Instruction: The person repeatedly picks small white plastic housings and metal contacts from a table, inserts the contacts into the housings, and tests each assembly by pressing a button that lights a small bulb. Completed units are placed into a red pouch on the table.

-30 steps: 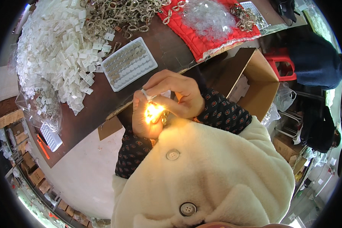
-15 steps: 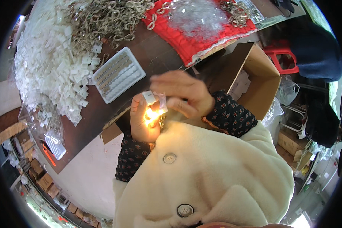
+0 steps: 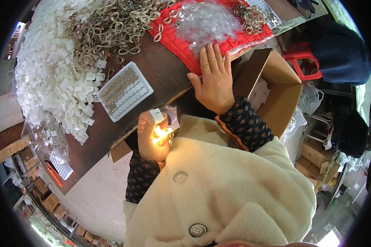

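The left hand [image 3: 151,138] is clenched around a small white plastic clip [image 3: 157,115] and a glinting metal piece [image 3: 163,133], held close to the chest above the dark brown bench [image 3: 160,74]. The right hand [image 3: 214,80] lies released, fingers spread flat on the red quilted mat [image 3: 181,45]. A white compartment tray [image 3: 124,91] sits just left.

matt plastic tray [image 3: 125,91], quilted cloth pad [image 3: 181,43]
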The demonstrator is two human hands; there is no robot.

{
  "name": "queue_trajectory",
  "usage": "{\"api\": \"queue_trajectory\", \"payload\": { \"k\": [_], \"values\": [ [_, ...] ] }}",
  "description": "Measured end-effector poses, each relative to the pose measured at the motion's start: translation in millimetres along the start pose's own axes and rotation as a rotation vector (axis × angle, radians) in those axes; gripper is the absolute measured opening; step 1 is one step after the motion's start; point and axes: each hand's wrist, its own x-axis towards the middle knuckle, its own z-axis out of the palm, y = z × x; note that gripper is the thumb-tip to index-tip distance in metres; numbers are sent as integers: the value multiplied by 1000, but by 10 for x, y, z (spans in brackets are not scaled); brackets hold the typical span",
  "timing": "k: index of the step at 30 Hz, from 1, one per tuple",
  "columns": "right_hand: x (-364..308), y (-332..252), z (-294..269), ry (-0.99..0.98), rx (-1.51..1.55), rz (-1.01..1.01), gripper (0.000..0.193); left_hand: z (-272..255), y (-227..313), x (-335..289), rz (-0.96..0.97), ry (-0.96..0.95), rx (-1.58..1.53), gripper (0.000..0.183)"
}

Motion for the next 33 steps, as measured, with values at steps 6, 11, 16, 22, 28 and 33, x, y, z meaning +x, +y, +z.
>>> {"api": "queue_trajectory", "payload": {
  "k": [6,11,16,22,28,33],
  "values": [
    [59,43,-50,68,326,63,43,4,34,2,7,-26,-28,26],
    [194,230,-149,230,506,128,25,21,32,0,38,-49,-28,28],
    [286,200,-177,126,632,79,20,20,34,6,26,-40,-43,25],
    [402,119,-29,61,447,-36,21,-53,19,-8,31,-17,-56,24],
    [512,201,-17,34,528,15,15,-111,25,-5,44,-83,-167,16],
    [603,273,-85,52,728,151,14,-97,36,-13,20,-151,-233,17]
  ]
}}
